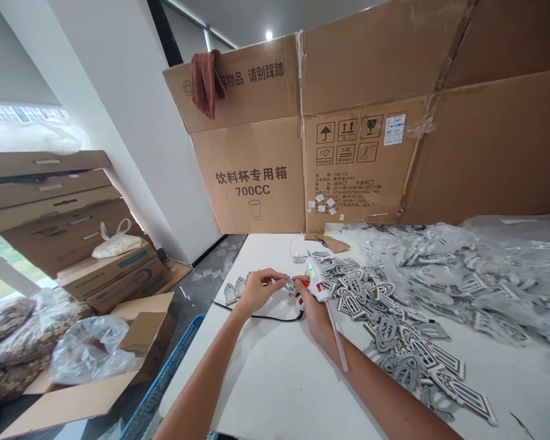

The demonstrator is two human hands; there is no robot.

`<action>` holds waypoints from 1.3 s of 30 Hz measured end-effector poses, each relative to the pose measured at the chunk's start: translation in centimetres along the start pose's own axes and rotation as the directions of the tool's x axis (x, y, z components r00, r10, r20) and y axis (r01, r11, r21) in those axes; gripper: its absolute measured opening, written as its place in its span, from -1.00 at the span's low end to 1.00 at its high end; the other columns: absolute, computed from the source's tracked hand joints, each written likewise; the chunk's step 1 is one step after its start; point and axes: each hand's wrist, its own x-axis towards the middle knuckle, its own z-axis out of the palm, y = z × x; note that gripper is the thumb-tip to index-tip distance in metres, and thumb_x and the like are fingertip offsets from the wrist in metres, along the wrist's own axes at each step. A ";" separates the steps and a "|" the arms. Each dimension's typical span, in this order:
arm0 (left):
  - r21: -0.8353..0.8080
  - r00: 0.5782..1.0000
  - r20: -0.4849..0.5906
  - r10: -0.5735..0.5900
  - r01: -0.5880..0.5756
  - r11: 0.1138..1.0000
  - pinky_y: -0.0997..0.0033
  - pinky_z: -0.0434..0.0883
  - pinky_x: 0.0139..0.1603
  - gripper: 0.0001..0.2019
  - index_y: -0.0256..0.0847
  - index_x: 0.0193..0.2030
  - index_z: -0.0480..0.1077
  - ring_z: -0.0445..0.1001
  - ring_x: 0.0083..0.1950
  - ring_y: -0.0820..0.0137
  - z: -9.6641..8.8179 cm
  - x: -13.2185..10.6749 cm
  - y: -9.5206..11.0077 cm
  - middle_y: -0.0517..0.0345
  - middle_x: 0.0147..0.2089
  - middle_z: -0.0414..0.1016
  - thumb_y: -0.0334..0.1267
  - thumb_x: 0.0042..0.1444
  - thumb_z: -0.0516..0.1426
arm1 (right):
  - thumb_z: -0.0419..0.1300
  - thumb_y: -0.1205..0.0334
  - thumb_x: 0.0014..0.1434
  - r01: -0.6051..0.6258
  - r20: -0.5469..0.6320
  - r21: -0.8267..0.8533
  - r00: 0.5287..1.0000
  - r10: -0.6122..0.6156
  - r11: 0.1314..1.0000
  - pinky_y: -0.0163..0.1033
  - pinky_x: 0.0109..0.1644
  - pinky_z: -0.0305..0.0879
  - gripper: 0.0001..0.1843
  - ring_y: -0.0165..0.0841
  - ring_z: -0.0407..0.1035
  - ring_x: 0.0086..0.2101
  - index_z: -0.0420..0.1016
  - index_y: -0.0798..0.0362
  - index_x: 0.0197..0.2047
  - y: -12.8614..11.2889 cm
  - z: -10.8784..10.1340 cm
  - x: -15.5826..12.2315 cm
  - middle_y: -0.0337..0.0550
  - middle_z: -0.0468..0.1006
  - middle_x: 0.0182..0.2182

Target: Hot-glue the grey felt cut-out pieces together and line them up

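Observation:
My right hand (312, 310) is closed around a white hot glue gun (317, 280) with a red trigger and a clear glue stick (337, 335) jutting back over my wrist. Its nozzle points left at a small grey arch-shaped cutout (288, 283) that my left hand (258, 288) pinches between thumb and fingers. Both hands meet above the white table (275, 373). Three more small arch pieces (234, 291) lie just left of my left hand.
A heap of grey arch-shaped cutouts (394, 330) spreads over the table's right side, with clear plastic bags (508, 263) behind. A black cord (266, 316) runs under my hands. A large cardboard box (348, 134) walls the far edge. Boxes and bags (87, 342) crowd the floor at left.

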 end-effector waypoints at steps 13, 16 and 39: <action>0.135 0.992 -0.075 0.098 -0.087 0.987 0.39 0.26 -0.34 -0.78 -0.06 -0.14 0.66 0.25 -0.40 0.43 1.1 -0.3 -0.2 0.12 -0.20 0.58 -0.06 0.12 0.35 | 0.39 -0.13 0.12 0.014 0.017 0.040 1.000 -0.015 0.999 -0.18 -0.04 0.36 -0.64 -0.24 0.46 -0.18 0.59 -0.02 -0.22 -0.1 -0.1 0.1 -0.19 0.63 -0.21; 0.131 0.986 -0.142 0.088 -0.069 0.989 0.40 0.36 -0.28 -0.55 -0.06 0.07 0.56 0.34 -0.36 0.44 1.6 -0.2 -0.9 0.09 -0.08 0.54 -0.03 0.05 0.40 | 0.39 -0.13 0.13 0.017 0.017 0.042 1.000 -0.017 0.999 -0.21 -0.09 0.35 -0.64 -0.25 0.48 -0.18 0.59 -0.02 -0.22 0.0 -0.3 0.1 -0.19 0.64 -0.20; -0.380 0.942 -0.168 -0.290 0.209 0.901 0.29 0.59 -0.08 -0.49 -0.19 0.04 0.58 0.65 -0.14 0.25 -0.1 0.4 -1.4 0.04 -0.18 0.69 -0.02 -0.02 0.45 | 0.28 -0.27 0.22 -0.025 0.247 -0.144 0.967 0.061 0.989 -0.35 -0.56 -0.06 -0.50 -0.51 0.03 -0.66 0.43 0.04 -0.36 -0.8 0.5 -1.5 -0.42 0.21 -0.71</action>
